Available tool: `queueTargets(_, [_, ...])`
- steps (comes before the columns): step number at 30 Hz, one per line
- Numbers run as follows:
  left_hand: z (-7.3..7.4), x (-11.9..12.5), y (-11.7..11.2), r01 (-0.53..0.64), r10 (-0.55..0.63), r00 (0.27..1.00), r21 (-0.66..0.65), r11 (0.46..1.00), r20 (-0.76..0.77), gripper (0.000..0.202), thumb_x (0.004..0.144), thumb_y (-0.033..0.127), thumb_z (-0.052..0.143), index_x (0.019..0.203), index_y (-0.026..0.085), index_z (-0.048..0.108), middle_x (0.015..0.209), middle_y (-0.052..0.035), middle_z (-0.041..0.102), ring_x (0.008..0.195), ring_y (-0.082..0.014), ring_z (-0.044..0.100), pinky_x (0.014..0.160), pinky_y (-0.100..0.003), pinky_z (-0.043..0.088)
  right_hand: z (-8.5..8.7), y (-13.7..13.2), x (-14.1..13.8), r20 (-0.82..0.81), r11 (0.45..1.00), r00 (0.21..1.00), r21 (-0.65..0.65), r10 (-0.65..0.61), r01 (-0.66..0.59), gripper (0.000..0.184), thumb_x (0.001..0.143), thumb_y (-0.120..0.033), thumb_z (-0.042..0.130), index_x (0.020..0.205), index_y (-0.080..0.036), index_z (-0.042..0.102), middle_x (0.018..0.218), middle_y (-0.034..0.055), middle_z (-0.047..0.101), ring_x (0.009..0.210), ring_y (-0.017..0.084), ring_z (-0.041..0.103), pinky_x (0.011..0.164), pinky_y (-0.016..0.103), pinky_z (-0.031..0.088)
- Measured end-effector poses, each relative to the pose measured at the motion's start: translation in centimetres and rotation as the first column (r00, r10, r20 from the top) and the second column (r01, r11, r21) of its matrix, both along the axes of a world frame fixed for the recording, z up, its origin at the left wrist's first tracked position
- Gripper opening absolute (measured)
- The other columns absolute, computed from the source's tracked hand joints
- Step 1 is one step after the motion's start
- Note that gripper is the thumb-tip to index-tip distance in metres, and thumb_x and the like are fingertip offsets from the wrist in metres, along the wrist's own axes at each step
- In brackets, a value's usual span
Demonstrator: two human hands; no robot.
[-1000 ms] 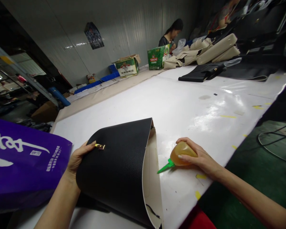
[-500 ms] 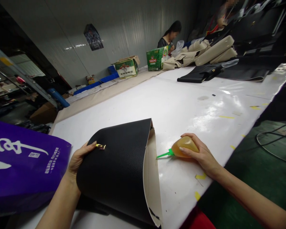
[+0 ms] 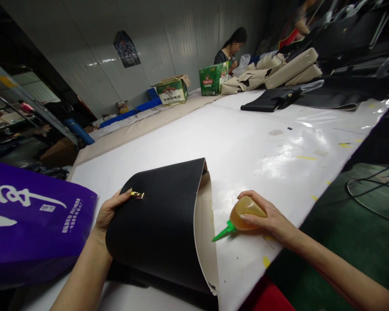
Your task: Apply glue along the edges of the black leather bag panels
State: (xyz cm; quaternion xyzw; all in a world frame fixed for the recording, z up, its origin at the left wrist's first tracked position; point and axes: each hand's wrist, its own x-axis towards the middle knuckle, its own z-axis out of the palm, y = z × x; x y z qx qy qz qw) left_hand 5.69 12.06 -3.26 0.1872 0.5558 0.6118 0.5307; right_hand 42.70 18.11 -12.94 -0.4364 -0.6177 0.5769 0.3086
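Observation:
My left hand (image 3: 108, 211) grips the bent-over black leather flap (image 3: 158, 229) near its small gold clasp (image 3: 137, 195), holding it curled up so the cream lining (image 3: 205, 233) shows on the right. My right hand (image 3: 267, 218) is closed round an amber squeeze bottle (image 3: 244, 211) of glue. Its green nozzle (image 3: 222, 233) points down-left and its tip sits at the edge of the cream lining. Both rest on the glossy white table (image 3: 246, 142).
A purple bag (image 3: 29, 220) with white lettering lies at my left. Far across the table lie black leather pieces (image 3: 272, 98), beige pieces (image 3: 278, 71) and cardboard boxes (image 3: 173, 90). Another person (image 3: 230, 47) sits at the far end. Green floor with a cable (image 3: 369, 190) is on the right.
My right hand tipped the bottle: the nozzle rose to level half a second ago, then dropped down-left again along the lining's edge. The left hand keeps the flap held.

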Motion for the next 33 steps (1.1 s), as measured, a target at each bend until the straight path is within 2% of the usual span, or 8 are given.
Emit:
queueTargets(4, [-0.3, -0.5, -0.1, 0.005, -0.005, 1.0, -0.002, 1.0, 0.025, 0.021, 0.07, 0.003, 0.06, 0.086, 0.013, 0.068, 0.068, -0.0077, 0.073, 0.054, -0.0224, 0.069, 0.056, -0.033, 0.061, 0.4, -0.3, -0.2, 0.015, 0.991, 0.993, 0.064, -0.119, 0.118, 0.046, 0.079, -0.049, 0.07, 0.111, -0.028, 0.046, 0.091, -0.0013, 0.06, 0.082, 0.022, 0.058, 0.072, 0.031, 0.046])
queueTargets(10, [-0.1, -0.6, -0.4, -0.003, 0.004, 0.997, -0.021, 1.0, 0.075, 0.018, 0.073, 0.003, 0.058, 0.084, 0.014, 0.068, 0.068, -0.0059, 0.073, 0.055, -0.0223, 0.069, 0.057, -0.033, 0.061, 0.7, -2.3, -0.2, 0.032, 1.0, 0.999, 0.003, 0.02, -0.02, 0.046, 0.077, -0.05, 0.07, 0.11, -0.028, 0.047, 0.086, -0.0019, 0.059, 0.079, 0.022, 0.057, 0.07, 0.031, 0.045])
queueTargets(15, [-0.2, -0.7, -0.4, 0.001, -0.001, 0.997, -0.008, 1.0, 0.08, 0.019, 0.072, 0.002, 0.058, 0.083, 0.014, 0.068, 0.067, -0.0053, 0.072, 0.054, -0.0214, 0.068, 0.057, -0.032, 0.06, 0.6, -2.4, 0.0, 0.057, 0.991, 0.991, 0.072, -0.118, 0.114, 0.048, 0.078, -0.05, 0.067, 0.113, -0.027, 0.044, 0.09, -0.0004, 0.059, 0.083, 0.023, 0.057, 0.074, 0.032, 0.046])
queueTargets(18, [-0.3, -0.7, -0.4, -0.001, 0.001, 0.996, -0.01, 1.0, 0.084, 0.016, 0.073, 0.005, 0.058, 0.081, 0.015, 0.068, 0.067, -0.0048, 0.072, 0.055, -0.0206, 0.068, 0.057, -0.032, 0.06, 0.5, -3.2, 0.2, 0.066, 0.996, 0.995, 0.055, -0.075, 0.071, 0.047, 0.077, -0.049, 0.068, 0.112, -0.027, 0.046, 0.09, -0.001, 0.059, 0.082, 0.023, 0.057, 0.073, 0.031, 0.045])
queueTargets(21, [-0.4, -0.8, -0.2, -0.065, 0.066, 0.994, -0.021, 0.998, 0.083, 0.012, 0.07, 0.007, 0.061, 0.076, 0.014, 0.068, 0.064, -0.0051, 0.07, 0.051, -0.02, 0.066, 0.052, -0.031, 0.059, 0.7, -4.2, 0.2, 0.071, 0.999, 0.997, 0.042, -0.025, 0.022, 0.046, 0.074, -0.048, 0.07, 0.109, -0.027, 0.05, 0.092, -0.0018, 0.059, 0.083, 0.022, 0.056, 0.073, 0.03, 0.044])
queueTargets(25, [-0.6, -0.8, -0.1, -0.116, 0.119, 0.99, -0.044, 0.992, 0.076, 0.012, 0.067, 0.006, 0.062, 0.075, 0.013, 0.068, 0.062, -0.0049, 0.07, 0.048, -0.0194, 0.065, 0.05, -0.03, 0.058, 1.0, -4.0, 0.2, 0.066, 0.993, 0.992, 0.058, -0.104, 0.1, 0.047, 0.076, -0.05, 0.068, 0.112, -0.027, 0.047, 0.088, -0.0028, 0.058, 0.08, 0.02, 0.055, 0.072, 0.029, 0.043])
queueTargets(28, [-0.7, -0.9, -0.1, -0.106, 0.109, 0.991, -0.046, 0.993, 0.081, 0.012, 0.068, 0.006, 0.061, 0.075, 0.013, 0.067, 0.062, -0.0053, 0.07, 0.048, -0.0202, 0.066, 0.05, -0.031, 0.058, 0.9, -4.2, 0.5, 0.074, 0.993, 0.992, 0.064, -0.101, 0.096, 0.048, 0.078, -0.05, 0.067, 0.113, -0.028, 0.045, 0.089, -0.0024, 0.057, 0.081, 0.021, 0.055, 0.074, 0.03, 0.044])
queueTargets(33, [-0.9, -1.1, -0.1, -0.072, 0.074, 0.993, -0.026, 0.997, 0.09, 0.012, 0.068, 0.008, 0.063, 0.078, 0.014, 0.068, 0.064, -0.0049, 0.071, 0.051, -0.0208, 0.067, 0.053, -0.032, 0.059, 0.6, -5.2, 0.9, 0.095, 0.999, 0.996, 0.045, 0.001, -0.005, 0.045, 0.078, -0.049, 0.068, 0.112, -0.028, 0.047, 0.097, -0.0014, 0.057, 0.089, 0.022, 0.055, 0.079, 0.03, 0.043])
